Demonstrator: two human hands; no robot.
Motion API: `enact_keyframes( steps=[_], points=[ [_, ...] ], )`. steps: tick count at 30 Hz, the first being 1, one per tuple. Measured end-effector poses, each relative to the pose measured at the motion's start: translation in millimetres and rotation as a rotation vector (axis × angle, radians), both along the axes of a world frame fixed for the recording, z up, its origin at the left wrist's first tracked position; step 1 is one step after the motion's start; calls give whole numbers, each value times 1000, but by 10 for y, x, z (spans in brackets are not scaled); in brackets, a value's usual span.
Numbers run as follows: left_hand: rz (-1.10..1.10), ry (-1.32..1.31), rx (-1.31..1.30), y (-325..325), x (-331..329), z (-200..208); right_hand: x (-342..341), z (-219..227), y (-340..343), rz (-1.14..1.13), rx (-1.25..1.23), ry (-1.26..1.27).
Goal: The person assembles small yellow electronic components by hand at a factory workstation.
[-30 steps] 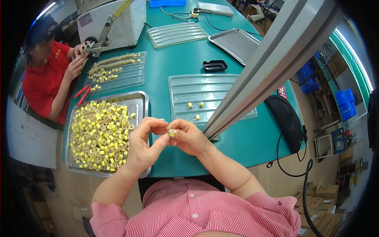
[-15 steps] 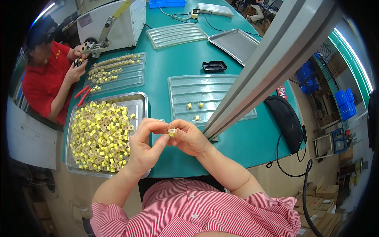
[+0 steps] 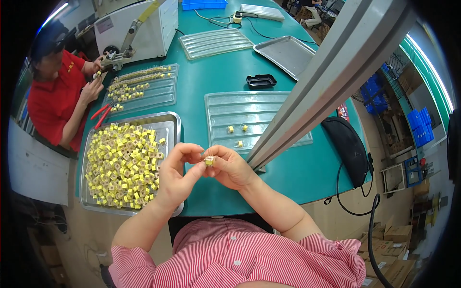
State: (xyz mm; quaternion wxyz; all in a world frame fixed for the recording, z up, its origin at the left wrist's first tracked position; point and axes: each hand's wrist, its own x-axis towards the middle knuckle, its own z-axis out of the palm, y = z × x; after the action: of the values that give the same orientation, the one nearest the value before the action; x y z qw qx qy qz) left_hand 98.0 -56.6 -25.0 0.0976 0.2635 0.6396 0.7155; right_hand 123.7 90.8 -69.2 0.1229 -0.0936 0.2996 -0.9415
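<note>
In front of me, both my hands meet at a small yellow-wrapped coil with thin wire leads sticking up. My right hand pinches it between thumb and fingers. From the other side, my left hand has its thumb against the coil and its curled fingertips up by the leads; the exact contact there is partly hidden. A metal tray heaped with similar coils stands to the left. Beyond my hands, a ribbed clear plastic tray carries three loose coils.
A grey metal post slants up close to my right hand. Red-handled pliers lie by another ribbed tray with coils. At left, a person in red works beside a white machine. A black case sits at the right edge.
My left fingertips have drawn slightly back and up from the coil's leads. My right hand and the coil stay nearly in place. The other person's hands have shifted a little.
</note>
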Motion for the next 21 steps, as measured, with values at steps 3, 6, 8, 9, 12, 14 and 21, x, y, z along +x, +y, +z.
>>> enact_keyframes(
  steps=[3,6,8,9,12,14,21],
  points=[
    [-37,-84,5,-8,-9,34,-2,-11,7,2,2,10],
    [-76,-180,51,-18,-9,24,-5,-9,0,2,5,26],
    [-82,-200,63,-15,-2,37,-3,-7,-4,4,3,37],
    [-89,-220,75,-11,1,41,1,-4,-3,0,6,28],
    [-40,-194,46,1,1,36,2,4,-6,-3,13,12],
    [53,64,-77,4,7,36,2,11,-4,-5,18,4],
    [161,361,-219,8,-12,14,11,62,-11,-78,88,-56]
  ],
)
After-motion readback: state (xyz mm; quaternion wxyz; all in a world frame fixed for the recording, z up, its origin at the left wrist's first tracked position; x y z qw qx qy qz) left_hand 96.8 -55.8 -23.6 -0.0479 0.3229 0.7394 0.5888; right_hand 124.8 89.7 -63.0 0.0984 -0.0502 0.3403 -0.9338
